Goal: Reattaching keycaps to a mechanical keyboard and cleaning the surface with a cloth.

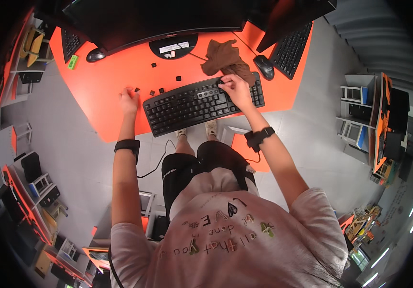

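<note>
A black keyboard (pixel 189 106) lies at a slant along the front edge of the orange desk. Over its upper right part, my right hand (pixel 237 91) is closed in a pinch, the fingertips at the top row of keys. Whatever lies between those fingertips is too small and dark to make out. Left of the keyboard, my left hand (pixel 128 101) has its thumb and forefinger on a small black keycap (pixel 137 90). More loose keycaps lie beyond the keyboard, one keycap (pixel 178 78) near its upper edge and another keycap (pixel 153 64) farther back. A brown cloth (pixel 223 58) is bunched behind my right hand.
A black monitor on a round stand (pixel 174 47) stands at the back of the orange desk (pixel 96 86). To the right are a black mouse (pixel 264 67) and a second keyboard (pixel 291 50). Another mouse (pixel 96 55) and a green box (pixel 72 62) sit at the left.
</note>
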Motion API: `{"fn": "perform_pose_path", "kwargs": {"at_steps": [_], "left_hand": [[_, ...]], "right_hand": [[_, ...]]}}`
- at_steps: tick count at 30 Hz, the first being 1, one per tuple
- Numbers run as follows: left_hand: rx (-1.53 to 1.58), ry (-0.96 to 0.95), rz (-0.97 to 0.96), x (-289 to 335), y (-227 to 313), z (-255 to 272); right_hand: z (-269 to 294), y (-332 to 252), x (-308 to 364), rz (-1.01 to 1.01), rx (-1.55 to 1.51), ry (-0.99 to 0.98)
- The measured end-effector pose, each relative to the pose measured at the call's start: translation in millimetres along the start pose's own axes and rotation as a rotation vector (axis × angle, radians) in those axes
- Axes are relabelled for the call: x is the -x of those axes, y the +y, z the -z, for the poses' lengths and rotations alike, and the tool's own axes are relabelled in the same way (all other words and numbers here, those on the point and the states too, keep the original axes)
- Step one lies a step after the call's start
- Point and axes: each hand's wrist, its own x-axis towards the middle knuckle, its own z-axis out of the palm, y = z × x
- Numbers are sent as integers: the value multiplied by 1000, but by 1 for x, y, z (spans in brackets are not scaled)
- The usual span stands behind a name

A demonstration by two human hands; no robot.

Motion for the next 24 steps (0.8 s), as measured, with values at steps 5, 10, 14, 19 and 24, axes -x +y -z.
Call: {"fn": "perform_pose_path", "kwargs": {"at_steps": [5,10,14,19,24], "left_hand": [[-17,65,-162,5,1,-1],[125,-37,-210,7,14,4],[123,-42,-229,3,15,11],[188,-54,-173,4,21,16],[725,-107,114,26,64,33]], "right_hand": [[-41,-4,-36,51,25,9],[-69,0,-53,39,149,-20],[-77,8,-55,36,212,-50],[-79,14,-51,85,212,-36],[-77,-17,-39,271,285,90]]}}
